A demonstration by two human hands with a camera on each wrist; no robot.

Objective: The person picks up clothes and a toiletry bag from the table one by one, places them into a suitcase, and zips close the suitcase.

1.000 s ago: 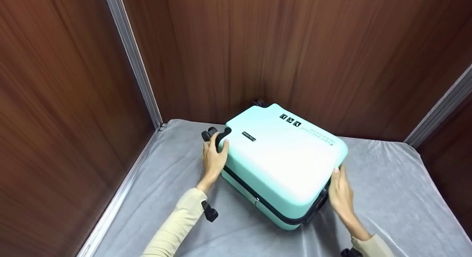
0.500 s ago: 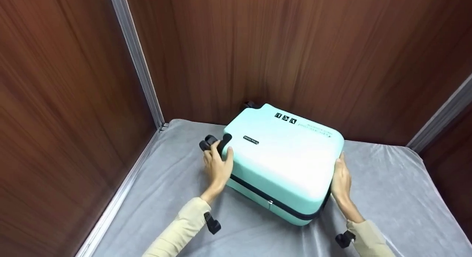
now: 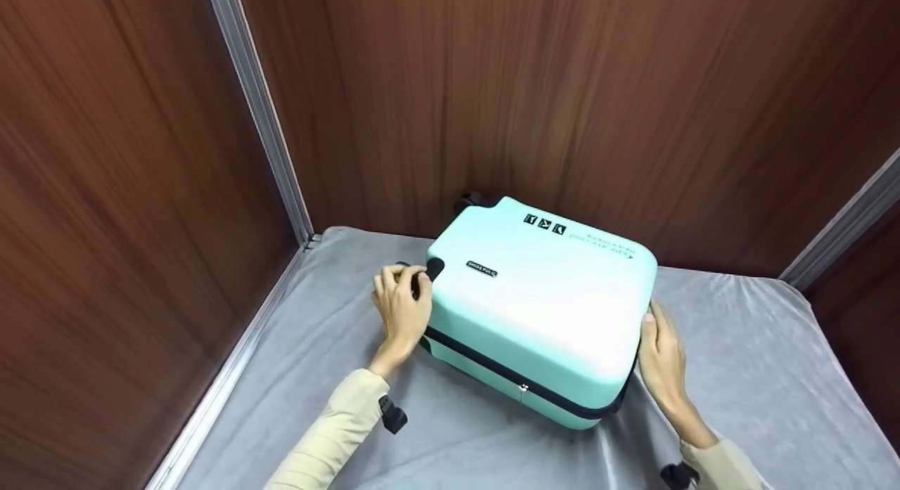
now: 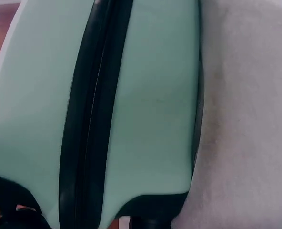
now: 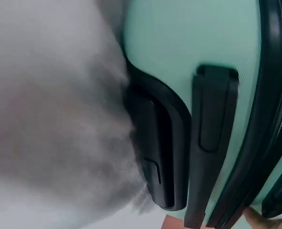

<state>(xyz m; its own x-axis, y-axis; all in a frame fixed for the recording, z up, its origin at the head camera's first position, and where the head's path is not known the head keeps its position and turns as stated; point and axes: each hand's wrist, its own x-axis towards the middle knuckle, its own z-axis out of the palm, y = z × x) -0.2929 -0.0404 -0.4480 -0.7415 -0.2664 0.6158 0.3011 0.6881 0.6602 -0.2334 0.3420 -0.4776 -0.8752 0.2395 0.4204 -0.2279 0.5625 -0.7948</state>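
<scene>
A mint-green hard-shell suitcase [image 3: 541, 293] lies flat on the grey cloth, turned at an angle. My left hand [image 3: 401, 304] curls its fingers round a black wheel at the suitcase's near left corner; its fingertips are partly hidden. Against the right end of the case rests my right hand [image 3: 662, 353], fingers fairly straight, thumb by the upper edge. A dark zip band [image 4: 95, 114] runs along the side in the left wrist view. The right wrist view shows a black handle [image 5: 215, 133] on the end, with right fingertips [image 5: 262, 220] touching beside the zip band.
Grey cloth [image 3: 302, 377] covers the surface beneath the case. A brown wood-grain panel [image 3: 422, 110] stands close behind the suitcase, whose far wheel is near it. Another panel [image 3: 140, 195] rises at the left, joined by a metal corner strip [image 3: 264, 117].
The suitcase has turned slightly, its near right corner shifting right. My left hand has moved a little left and its fingers now curl over the wheel. The right hand stays at the right end.
</scene>
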